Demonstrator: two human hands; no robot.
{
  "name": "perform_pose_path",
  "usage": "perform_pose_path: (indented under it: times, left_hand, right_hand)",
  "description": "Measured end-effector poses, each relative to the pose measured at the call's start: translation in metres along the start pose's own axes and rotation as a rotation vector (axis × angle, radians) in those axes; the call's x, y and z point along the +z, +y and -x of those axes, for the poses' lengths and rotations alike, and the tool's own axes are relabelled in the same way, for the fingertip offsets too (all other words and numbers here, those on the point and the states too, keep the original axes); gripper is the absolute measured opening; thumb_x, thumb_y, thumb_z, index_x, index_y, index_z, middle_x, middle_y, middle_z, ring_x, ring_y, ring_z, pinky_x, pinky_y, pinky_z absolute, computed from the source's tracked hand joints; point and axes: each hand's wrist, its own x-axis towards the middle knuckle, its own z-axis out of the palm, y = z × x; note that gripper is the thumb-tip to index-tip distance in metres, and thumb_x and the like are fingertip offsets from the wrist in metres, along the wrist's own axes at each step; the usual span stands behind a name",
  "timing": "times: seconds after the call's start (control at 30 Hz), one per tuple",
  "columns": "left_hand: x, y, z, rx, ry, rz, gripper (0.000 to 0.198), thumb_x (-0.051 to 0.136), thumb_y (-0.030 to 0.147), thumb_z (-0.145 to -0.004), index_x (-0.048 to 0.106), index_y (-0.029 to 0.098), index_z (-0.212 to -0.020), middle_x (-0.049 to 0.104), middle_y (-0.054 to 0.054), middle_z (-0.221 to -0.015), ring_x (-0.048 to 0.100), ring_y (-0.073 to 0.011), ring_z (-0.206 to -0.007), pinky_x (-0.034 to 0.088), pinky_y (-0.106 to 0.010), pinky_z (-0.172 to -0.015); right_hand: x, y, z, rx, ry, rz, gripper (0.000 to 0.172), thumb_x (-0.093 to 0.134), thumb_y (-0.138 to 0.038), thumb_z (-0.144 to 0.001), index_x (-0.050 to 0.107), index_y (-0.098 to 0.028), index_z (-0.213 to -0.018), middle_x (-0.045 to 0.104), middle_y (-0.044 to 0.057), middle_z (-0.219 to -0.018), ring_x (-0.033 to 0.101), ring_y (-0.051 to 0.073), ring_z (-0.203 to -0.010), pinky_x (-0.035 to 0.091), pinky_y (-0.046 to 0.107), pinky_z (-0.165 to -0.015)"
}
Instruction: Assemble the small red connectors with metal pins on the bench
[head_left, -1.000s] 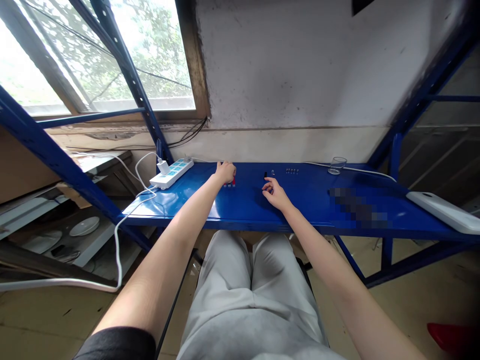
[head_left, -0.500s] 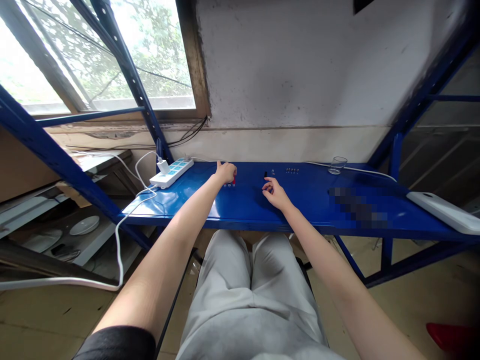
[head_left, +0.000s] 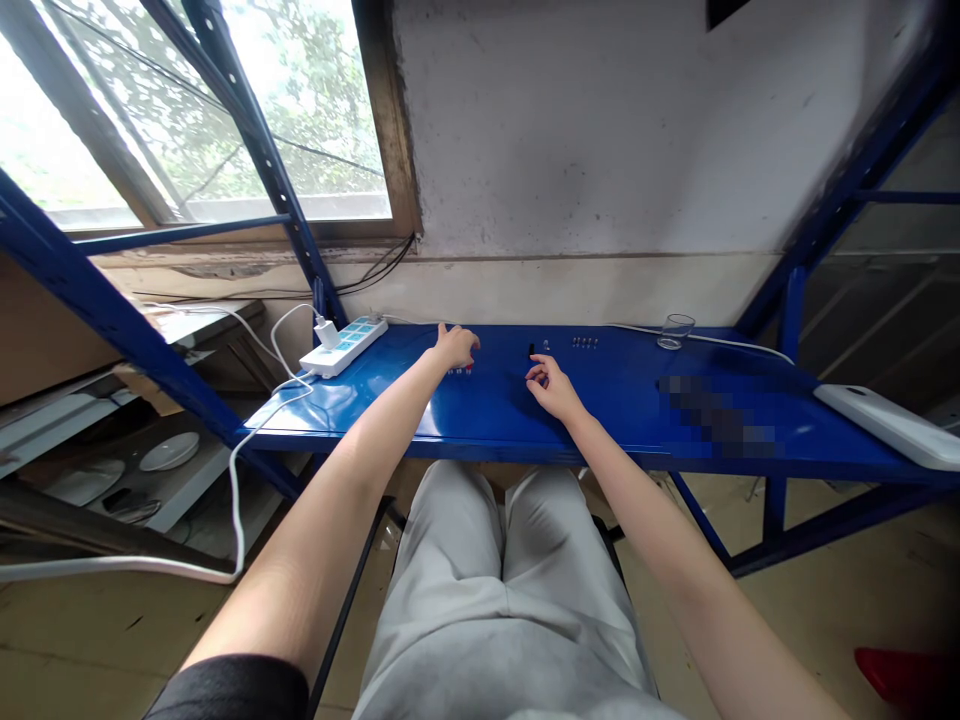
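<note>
My left hand (head_left: pixel 456 347) hovers at the back left of the blue table (head_left: pixel 495 420), fingers apart and slightly bent. Just below its fingers lies a short row of small red-and-silver pieces (head_left: pixel 460 371), partly hidden by the hand and too small to name. Toward the middle, my right hand (head_left: pixel 553 387) is loosely curled, thumb and forefinger apart with nothing visible between them. Beyond its fingertips are a small black piece (head_left: pixel 531 350) and a tiny clear or silvery piece (head_left: pixel 546 345). Several tiny metallic pieces (head_left: pixel 585 342) stand in rows farther right.
A white power strip (head_left: pixel 345 345) with a plugged-in cable is at the table's left end. A drinking glass (head_left: pixel 675 331) stands at the back right, near a white cable. A blurred-out dark object (head_left: pixel 712 415) lies in front of it. A white device (head_left: pixel 889 425) occupies the right end.
My left hand has opened and lifted slightly off the red piece, which now sits lower in the row. My right hand has hardly moved.
</note>
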Motion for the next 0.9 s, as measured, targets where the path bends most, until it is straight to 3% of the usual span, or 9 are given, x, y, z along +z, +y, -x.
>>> perform_pose_path:
  times: [0.2, 0.3, 0.4, 0.5, 0.63, 0.9]
  left_hand:
    - [-0.005, 0.02, 0.004, 0.096, 0.12, 0.043, 0.034, 0.051, 0.024, -0.078, 0.059, 0.02, -0.11, 0.057, -0.009, -0.117, 0.043, -0.0264, -0.115, 0.017, -0.051, -0.101]
    - [-0.002, 0.037, 0.004, 0.161, 0.184, 0.073, 0.038, 0.045, 0.024, -0.081, 0.054, 0.02, -0.117, 0.055, -0.008, -0.122, 0.043, -0.0247, -0.116, 0.02, -0.048, -0.101]
    - [0.008, 0.056, 0.003, 0.212, 0.177, 0.107, 0.044, 0.038, 0.023, -0.083, 0.045, 0.019, -0.127, 0.049, -0.008, -0.13, 0.042, -0.024, -0.119, 0.027, -0.043, -0.1]
    - [0.022, 0.071, 0.0, 0.215, 0.094, 0.168, 0.054, 0.035, 0.023, -0.084, 0.031, 0.017, -0.137, 0.039, -0.009, -0.139, 0.037, -0.024, -0.125, 0.03, -0.04, -0.1]
    - [0.04, 0.087, -0.007, 0.137, 0.003, 0.243, 0.062, 0.032, 0.024, -0.084, 0.012, 0.018, -0.143, 0.023, -0.009, -0.147, 0.026, -0.0262, -0.132, 0.027, -0.047, -0.103]
    - [0.063, 0.101, -0.03, -0.028, 0.1, 0.3, 0.072, 0.035, 0.017, -0.078, 0.004, 0.019, -0.144, 0.014, -0.008, -0.15, 0.018, -0.0253, -0.135, 0.026, -0.05, -0.103]
  right_hand:
    - [-0.006, -0.001, 0.001, 0.05, 0.272, 0.009, 0.022, 0.041, -0.025, -0.078, 0.051, -0.019, -0.097, 0.06, 0.005, -0.077, 0.055, 0.017, -0.067, 0.042, 0.029, -0.062]
    - [-0.011, 0.0, 0.001, 0.096, 0.444, 0.006, 0.019, 0.039, -0.024, -0.077, 0.052, -0.018, -0.09, 0.059, 0.004, -0.072, 0.054, 0.016, -0.064, 0.041, 0.029, -0.061]
    - [-0.014, 0.0, 0.0, 0.146, 0.551, -0.024, 0.018, 0.039, -0.024, -0.076, 0.051, -0.018, -0.089, 0.059, 0.004, -0.071, 0.054, 0.016, -0.062, 0.041, 0.028, -0.06]
    - [-0.016, -0.002, 0.0, 0.18, 0.605, -0.04, 0.017, 0.039, -0.023, -0.076, 0.05, -0.019, -0.088, 0.059, 0.004, -0.07, 0.054, 0.017, -0.062, 0.041, 0.028, -0.06]
    - [-0.018, -0.004, 0.0, 0.196, 0.643, -0.066, 0.016, 0.038, -0.022, -0.075, 0.049, -0.019, -0.086, 0.058, 0.003, -0.068, 0.055, 0.017, -0.063, 0.042, 0.029, -0.061]
    - [-0.018, -0.001, -0.001, 0.211, 0.611, -0.067, 0.015, 0.037, -0.023, -0.076, 0.047, -0.02, -0.086, 0.058, 0.003, -0.07, 0.054, 0.016, -0.061, 0.042, 0.028, -0.058]
